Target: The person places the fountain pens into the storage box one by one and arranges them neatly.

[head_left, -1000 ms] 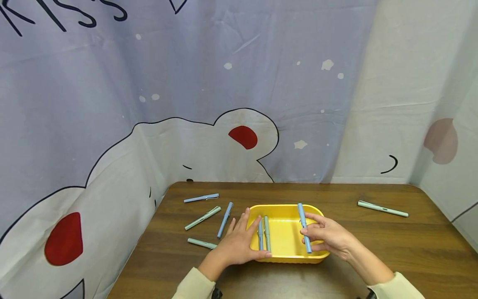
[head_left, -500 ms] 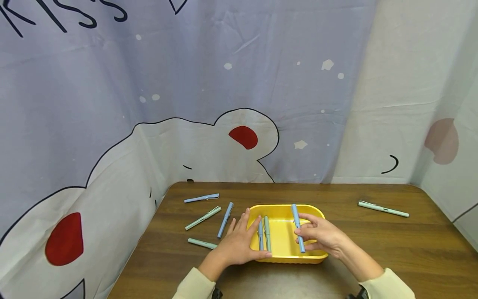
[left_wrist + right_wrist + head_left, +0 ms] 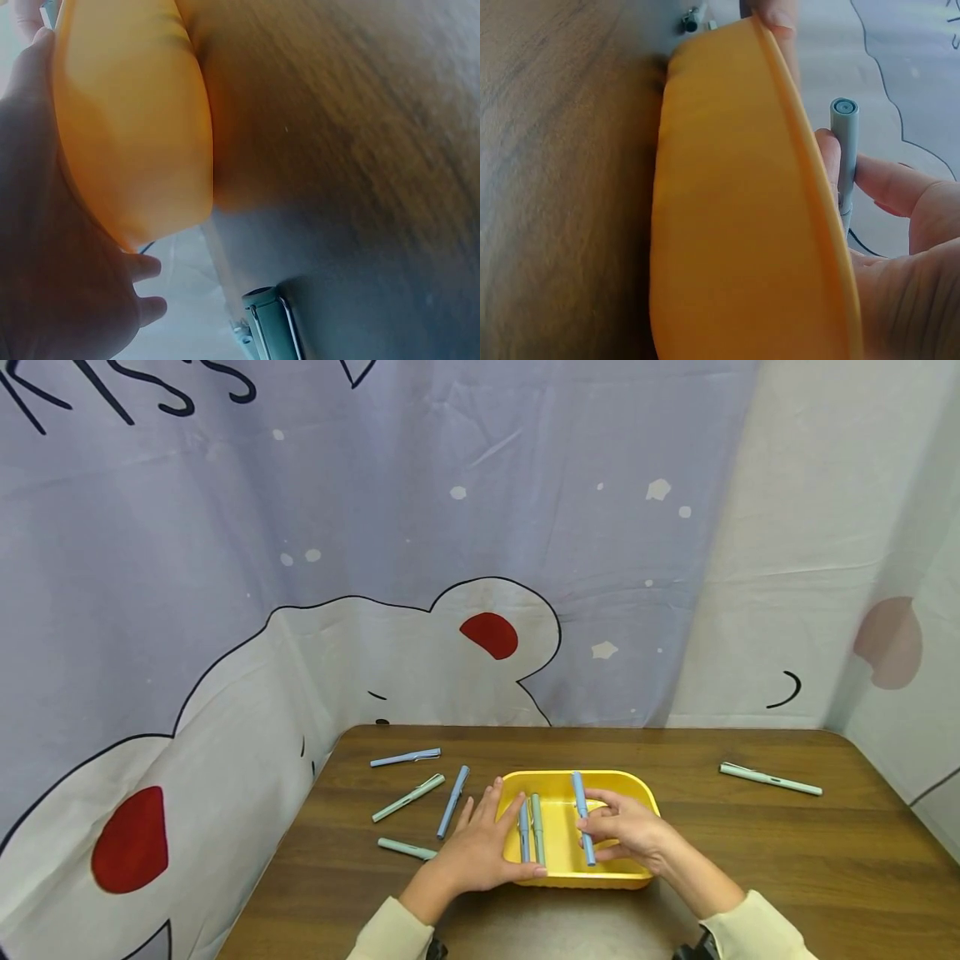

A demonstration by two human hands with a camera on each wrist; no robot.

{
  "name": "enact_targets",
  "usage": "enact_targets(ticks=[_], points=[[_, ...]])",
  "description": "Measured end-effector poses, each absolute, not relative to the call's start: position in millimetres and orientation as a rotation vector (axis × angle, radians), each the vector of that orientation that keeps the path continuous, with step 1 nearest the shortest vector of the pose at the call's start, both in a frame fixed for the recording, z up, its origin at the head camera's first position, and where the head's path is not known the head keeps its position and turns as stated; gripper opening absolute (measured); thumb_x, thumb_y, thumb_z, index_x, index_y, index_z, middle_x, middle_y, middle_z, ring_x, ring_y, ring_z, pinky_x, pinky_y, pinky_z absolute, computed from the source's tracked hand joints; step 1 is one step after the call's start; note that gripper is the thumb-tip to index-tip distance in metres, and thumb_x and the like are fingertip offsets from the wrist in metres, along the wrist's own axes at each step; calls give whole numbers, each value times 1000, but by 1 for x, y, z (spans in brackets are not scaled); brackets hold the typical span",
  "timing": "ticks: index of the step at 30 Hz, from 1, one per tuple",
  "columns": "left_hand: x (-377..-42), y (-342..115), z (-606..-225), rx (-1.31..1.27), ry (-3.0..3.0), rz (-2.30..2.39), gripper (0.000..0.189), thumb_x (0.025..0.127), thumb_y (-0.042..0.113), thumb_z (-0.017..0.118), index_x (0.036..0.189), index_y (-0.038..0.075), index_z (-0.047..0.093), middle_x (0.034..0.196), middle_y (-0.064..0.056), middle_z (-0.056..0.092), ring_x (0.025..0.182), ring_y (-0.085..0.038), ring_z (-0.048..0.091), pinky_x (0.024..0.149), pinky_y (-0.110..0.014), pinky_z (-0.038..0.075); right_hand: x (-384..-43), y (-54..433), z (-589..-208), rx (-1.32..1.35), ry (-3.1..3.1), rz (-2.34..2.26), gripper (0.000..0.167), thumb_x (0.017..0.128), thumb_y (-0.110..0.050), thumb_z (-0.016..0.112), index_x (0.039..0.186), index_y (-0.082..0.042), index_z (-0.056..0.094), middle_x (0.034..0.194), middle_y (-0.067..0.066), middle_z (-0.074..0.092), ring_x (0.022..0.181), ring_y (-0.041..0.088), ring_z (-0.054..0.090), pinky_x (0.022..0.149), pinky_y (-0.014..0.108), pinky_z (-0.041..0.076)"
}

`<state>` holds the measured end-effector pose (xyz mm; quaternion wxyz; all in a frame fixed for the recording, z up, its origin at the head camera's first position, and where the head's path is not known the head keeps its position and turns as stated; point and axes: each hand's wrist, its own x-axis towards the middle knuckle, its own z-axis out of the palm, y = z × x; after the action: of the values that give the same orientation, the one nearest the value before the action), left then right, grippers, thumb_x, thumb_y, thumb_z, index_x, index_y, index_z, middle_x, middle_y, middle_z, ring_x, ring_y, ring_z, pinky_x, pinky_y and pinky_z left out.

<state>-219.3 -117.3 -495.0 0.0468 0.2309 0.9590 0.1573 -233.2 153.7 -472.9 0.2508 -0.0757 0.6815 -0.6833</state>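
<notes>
A blue pen (image 3: 582, 818) is pinched between the thumb and fingers of my right hand (image 3: 626, 833), upright-leaning over the yellow tray (image 3: 600, 878). The right wrist view shows the end of that pen (image 3: 845, 142) above the tray's rim. My left hand (image 3: 486, 852) rests with spread fingers over the tray's left end, its thumb along the near rim. Inside the tray, beside that hand, lie another blue pen (image 3: 524, 835) and a green pen (image 3: 537, 831), side by side. The left hand partly covers the tray's left side.
Left of the tray lie a blue pen (image 3: 405, 757), a second blue pen (image 3: 453, 802), a green pen (image 3: 408, 797) and another green pen (image 3: 405, 848), partly behind the left hand. A pale green pen (image 3: 770, 778) lies far right on the wooden table (image 3: 750, 852). A printed curtain (image 3: 420, 527) hangs behind.
My right hand has moved left over the tray, carrying the blue pen closer to the two pens inside. My left hand has stayed in place.
</notes>
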Motion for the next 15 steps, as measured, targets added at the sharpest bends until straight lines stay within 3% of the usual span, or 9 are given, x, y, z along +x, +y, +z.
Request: enact_targets(ticks=[8, 15], points=[[-218, -117, -493, 697, 2928, 482, 107, 82, 79, 60, 164, 21, 21, 169, -19, 2, 156, -39, 7, 123, -60, 8, -233, 139, -480, -168, 1874, -1843, 78, 94, -8, 69, 154, 11, 23, 109, 19, 65, 88, 20, 65, 75, 41, 61], [-219, -117, -494, 695, 2945, 432, 107, 82, 82, 56, 164, 22, 21, 170, -18, 3, 156, -37, 5, 123, -60, 7, -236, 131, -487, -164, 1865, -1834, 73, 94, -4, 68, 152, 11, 27, 104, 18, 67, 84, 20, 67, 73, 42, 62]])
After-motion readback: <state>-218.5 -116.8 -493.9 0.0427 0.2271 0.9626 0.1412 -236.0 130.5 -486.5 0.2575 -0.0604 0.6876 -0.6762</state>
